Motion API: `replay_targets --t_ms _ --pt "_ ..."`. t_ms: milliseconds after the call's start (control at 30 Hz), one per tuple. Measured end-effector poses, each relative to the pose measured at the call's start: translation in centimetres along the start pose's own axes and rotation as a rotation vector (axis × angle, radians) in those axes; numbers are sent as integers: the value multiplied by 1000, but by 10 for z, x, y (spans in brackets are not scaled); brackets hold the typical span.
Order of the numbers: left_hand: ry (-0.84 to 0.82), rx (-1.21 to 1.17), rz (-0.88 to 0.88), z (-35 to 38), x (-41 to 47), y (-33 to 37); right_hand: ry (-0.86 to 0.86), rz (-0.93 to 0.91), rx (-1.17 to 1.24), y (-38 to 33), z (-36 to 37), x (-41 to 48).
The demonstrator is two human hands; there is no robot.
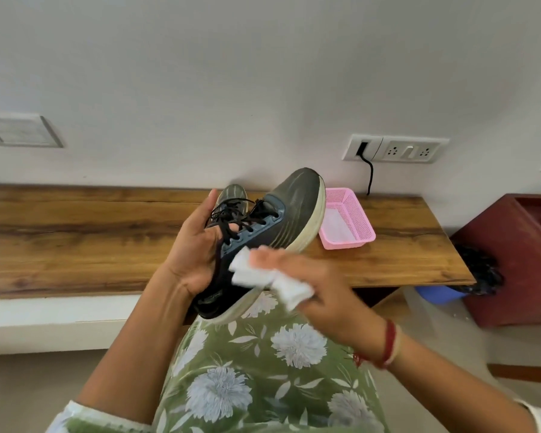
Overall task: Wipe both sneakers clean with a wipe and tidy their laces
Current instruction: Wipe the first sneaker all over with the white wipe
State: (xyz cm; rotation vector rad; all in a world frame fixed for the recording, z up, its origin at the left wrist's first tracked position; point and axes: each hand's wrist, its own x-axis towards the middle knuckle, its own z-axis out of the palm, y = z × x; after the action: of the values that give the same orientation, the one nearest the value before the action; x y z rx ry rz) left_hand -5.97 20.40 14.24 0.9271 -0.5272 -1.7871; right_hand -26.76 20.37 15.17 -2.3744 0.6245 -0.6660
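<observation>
Wiping step: first sneaker (281, 214) is raised over the wooden counter (75, 239). Left hand (194, 248) grips its laced throat; right hand (319, 295) pinches the wipe (263, 276) against its side. Next, probably: sweep the midsole (310, 226). The second sneaker (231, 195) waits behind.

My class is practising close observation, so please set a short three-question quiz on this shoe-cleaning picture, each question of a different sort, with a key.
1. True or false: the left hand holds the raised sneaker.
2. Multiple choice: the right hand presses the wipe on the sneaker's A) toe tip, B) side, C) laces.
3. Fill in: the pink basket stands on the wooden ____.
Key: 1 true; 2 B; 3 shelf.
</observation>
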Motion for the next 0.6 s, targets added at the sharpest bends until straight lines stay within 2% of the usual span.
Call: replay_targets --t_ms 33,67,100,133,200,267,333,433,500,600 --pt "-14 3 -1 -2 -1 1 132 114 196 -3 -16 4" --pt "-24 2 -10 -5 -2 2 270 165 248 -5 -31 7" --pt "-34 6 -21 -6 -4 3 377 152 176 -2 -43 11" --pt "-34 19 -24 -9 -4 4 420 111 -10 4 -52 14" --pt "-32 55 -28 -11 -5 6 322 2 -512 20 -52 16" --pt "2 61 -40 -11 -5 7 142 -58 -789 33 -34 12" --pt "21 49 -51 -11 -7 7 26 -112 -850 32 -15 6" --pt "39 47 -65 -13 -9 1 -53 -265 -893 32 -9 -1" --pt "59 36 -68 -14 -10 1 -23 -254 -942 41 -16 0" --pt "78 31 -69 -13 -8 4 53 -171 -882 37 -10 3"
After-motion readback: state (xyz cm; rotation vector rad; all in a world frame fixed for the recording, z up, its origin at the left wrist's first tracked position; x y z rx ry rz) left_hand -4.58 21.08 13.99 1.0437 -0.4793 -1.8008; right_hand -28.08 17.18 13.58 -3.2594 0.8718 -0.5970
